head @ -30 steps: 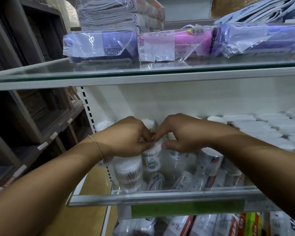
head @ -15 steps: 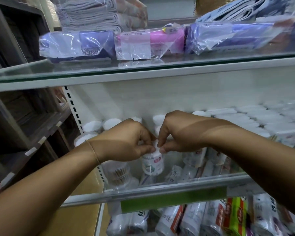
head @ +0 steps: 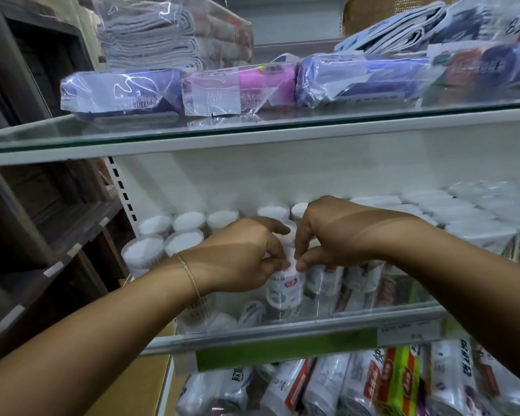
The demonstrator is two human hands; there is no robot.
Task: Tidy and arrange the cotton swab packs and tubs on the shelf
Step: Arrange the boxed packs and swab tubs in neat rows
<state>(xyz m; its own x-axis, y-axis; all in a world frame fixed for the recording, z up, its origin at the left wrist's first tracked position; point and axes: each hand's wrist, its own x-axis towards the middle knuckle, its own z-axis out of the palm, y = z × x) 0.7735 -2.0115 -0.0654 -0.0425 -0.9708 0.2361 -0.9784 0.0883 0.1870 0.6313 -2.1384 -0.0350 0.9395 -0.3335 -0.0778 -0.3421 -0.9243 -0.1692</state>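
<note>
A clear cotton swab tub (head: 284, 291) with a white and teal label stands at the front of the middle glass shelf (head: 282, 333). My left hand (head: 237, 256) and my right hand (head: 327, 235) meet at its white lid, each pinching the top with fingertips and thumb. More round tubs (head: 165, 247) with white tops stand in rows to the left and behind. Flat white swab packs (head: 463, 214) lie stacked along the right. Further tubs (head: 357, 277) stand right of the held one, partly hidden by my right hand.
The glass shelf above (head: 252, 127) carries purple and pink plastic-wrapped packs (head: 237, 88) and folded cloths (head: 162, 34). Below, rolled bag packs (head: 373, 385) fill the lowest shelf. A green price strip (head: 282, 349) runs along the shelf front. Dark wooden shelving (head: 42, 205) stands to the left.
The view has tilted so the shelves sit lower in frame. Both hands stay together at the tub's lid, now a little nearer the shelf front.
</note>
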